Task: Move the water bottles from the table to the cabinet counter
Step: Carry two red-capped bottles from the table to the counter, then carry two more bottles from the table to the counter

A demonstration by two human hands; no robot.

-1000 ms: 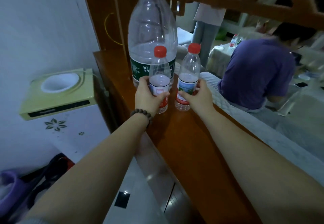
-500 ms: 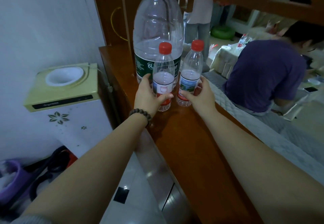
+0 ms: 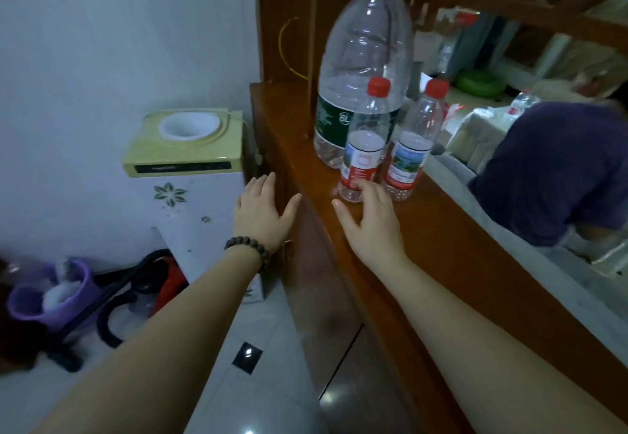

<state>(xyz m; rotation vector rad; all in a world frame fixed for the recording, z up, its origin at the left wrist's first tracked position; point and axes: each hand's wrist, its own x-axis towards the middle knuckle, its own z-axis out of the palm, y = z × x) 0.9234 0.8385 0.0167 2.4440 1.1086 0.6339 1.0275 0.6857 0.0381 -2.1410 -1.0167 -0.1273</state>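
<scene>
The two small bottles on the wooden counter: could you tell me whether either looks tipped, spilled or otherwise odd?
Nothing stands out: both small bottles stand upright and capped on the counter, in front of the big bottle.

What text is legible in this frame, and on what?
"6L": white print on the dark green label of the large bottle.
Left small bottle: red and white label with a box outline, print too blurred to read.
Right small bottle: label with a landscape picture and red band, print too blurred to read.
Water dispenser: small print on its dark front strip, too small to read.
</scene>
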